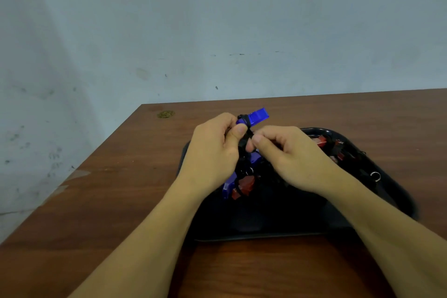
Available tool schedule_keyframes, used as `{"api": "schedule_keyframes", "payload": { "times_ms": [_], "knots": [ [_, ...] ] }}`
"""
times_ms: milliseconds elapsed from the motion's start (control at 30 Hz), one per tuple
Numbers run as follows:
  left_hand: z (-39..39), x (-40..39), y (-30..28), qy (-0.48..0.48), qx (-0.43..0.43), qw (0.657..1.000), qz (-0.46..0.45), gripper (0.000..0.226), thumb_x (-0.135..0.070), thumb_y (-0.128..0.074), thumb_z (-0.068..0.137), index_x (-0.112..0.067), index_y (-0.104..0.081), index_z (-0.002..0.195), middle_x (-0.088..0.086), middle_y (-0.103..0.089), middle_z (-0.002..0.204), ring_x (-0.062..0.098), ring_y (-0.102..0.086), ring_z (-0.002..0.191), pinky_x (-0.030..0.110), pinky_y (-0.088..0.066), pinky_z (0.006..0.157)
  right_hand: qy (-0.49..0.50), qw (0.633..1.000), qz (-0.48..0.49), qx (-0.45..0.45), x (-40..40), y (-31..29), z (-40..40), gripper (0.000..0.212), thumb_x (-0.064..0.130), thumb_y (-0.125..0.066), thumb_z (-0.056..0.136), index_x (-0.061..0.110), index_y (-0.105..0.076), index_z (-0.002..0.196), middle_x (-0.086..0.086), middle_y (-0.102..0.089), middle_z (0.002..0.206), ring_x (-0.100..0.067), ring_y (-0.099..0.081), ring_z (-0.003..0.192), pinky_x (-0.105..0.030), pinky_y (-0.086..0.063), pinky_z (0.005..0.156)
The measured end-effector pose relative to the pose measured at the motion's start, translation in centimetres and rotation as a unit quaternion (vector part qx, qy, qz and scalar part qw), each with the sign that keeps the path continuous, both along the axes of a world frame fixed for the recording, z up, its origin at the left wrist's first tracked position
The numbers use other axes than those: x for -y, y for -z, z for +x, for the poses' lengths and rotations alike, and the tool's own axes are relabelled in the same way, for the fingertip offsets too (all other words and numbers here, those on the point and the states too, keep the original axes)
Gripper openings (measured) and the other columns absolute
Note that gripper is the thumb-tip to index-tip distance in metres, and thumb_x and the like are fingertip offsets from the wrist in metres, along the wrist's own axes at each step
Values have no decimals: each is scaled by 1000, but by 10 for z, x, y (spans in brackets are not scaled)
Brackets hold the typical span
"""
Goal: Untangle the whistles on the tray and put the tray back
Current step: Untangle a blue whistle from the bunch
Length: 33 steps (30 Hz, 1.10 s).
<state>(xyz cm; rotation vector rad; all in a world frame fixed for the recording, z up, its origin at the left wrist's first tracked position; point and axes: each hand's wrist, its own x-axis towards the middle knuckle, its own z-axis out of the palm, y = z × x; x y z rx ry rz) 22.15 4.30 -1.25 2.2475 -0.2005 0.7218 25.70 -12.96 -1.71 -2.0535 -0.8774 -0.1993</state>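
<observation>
Hands work above tray (pixel 391 191), which sits on table (pixel 121 201). Left hand (pixel 212 152) curls round a blue whistle (pixel 257 115) w/ black cord (pixel 244 143) wound on it, thumb pressing cord. Right hand (pixel 290 152) pinches same cord just beside. More whistles (blue, red) (pixel 239 184) dangle tangled below, over tray; red ones (pixel 331 145) lie in tray's far right.
</observation>
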Motion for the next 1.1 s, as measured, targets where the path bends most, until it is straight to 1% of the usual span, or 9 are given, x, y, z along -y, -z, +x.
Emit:
{"api": "schedule_keyframes", "payload": {
  "times_ms": [67, 200, 367, 500, 567, 667, 767, 933, 1100],
  "knots": [
    [0, -4, -1, -35, -8, 998, 52, 27, -21, -54, 100, -17, -48, 74, -6, -45, 60, 14, -41, 56, 29, -31, 52, 6, 998, -44, 42, 3, -2, -2, 23, 26, -51, 102, 29, -70, 89, 12, -61, 64, -10, -53, 58, -26, -41, 57],
    [-3, -3, -5, -29, -48, 983, 174, 23, -26, -49, 102, -15, -46, 82, -4, -46, 72, 30, -49, 71, 41, -38, 61, 40, 995, 20, 94, 14, -11, 5, 19, 32, -60, 97, 27, -70, 81, 8, -67, 70, -11, -61, 65, -31, -47, 63],
    [-14, 4, -14, 69, -50, 956, 282, 21, -29, -46, 103, -20, -44, 85, -7, -41, 77, 21, -47, 74, 36, -34, 65, 37, 994, 63, 80, 21, -17, 9, 22, 36, -71, 89, 20, -72, 73, 1, -68, 68, -16, -62, 63, -27, -50, 61],
    [-19, -2, -11, 170, -27, 971, 167, 23, -21, -54, 102, -20, -48, 80, -10, -46, 71, 6, -44, 65, 19, -30, 59, -54, 977, 163, -127, 23, -15, 14, 31, 41, -70, 83, 21, -66, 59, -3, -57, 56, -14, -50, 50, -22, -42, 51],
    [-19, 0, -11, 220, -70, 970, 77, 22, -19, -54, 102, -17, -52, 80, -8, -49, 68, 4, -43, 60, 21, -34, 58, -96, 943, 188, -260, 24, -14, 14, 38, 43, -70, 85, 21, -58, 56, 1, -47, 55, -10, -33, 45, -19, -27, 44],
    [-17, 4, -10, 257, -87, 963, -5, 23, -15, -53, 103, -14, -55, 80, 3, -55, 67, 9, -50, 58, 26, -42, 59, -112, 908, 209, -345, 24, -12, 16, 40, 49, -67, 80, 17, -50, 65, 1, -35, 59, -11, -17, 51, -21, -14, 44],
    [-12, 4, -4, 258, -78, 959, -86, 24, -16, -52, 102, -14, -56, 78, 12, -55, 66, 12, -49, 56, 26, -41, 57, -94, 905, 225, -349, 17, -10, 16, 41, 44, -58, 88, 21, -50, 56, 6, -32, 53, -5, -19, 45, -18, -13, 43],
    [-2, 3, 7, 227, -90, 942, -229, 24, -23, -53, 98, -15, -59, 76, 5, -54, 62, 17, -45, 55, 22, -39, 49, -69, 930, 199, -303, 6, -5, 11, 63, 13, -43, 104, 27, -60, 45, 11, -37, 45, -3, -22, 40, -19, -13, 43],
    [3, 1, 10, 146, -96, 951, -256, 43, -17, -51, 104, -29, -65, 65, 2, -52, 56, 22, -39, 54, 26, -31, 48, -24, 987, 115, -109, -1, 6, 10, 36, 17, -54, 103, 32, -74, 77, 8, -51, 58, -3, -43, 51, -15, -36, 53]
  ]
}}
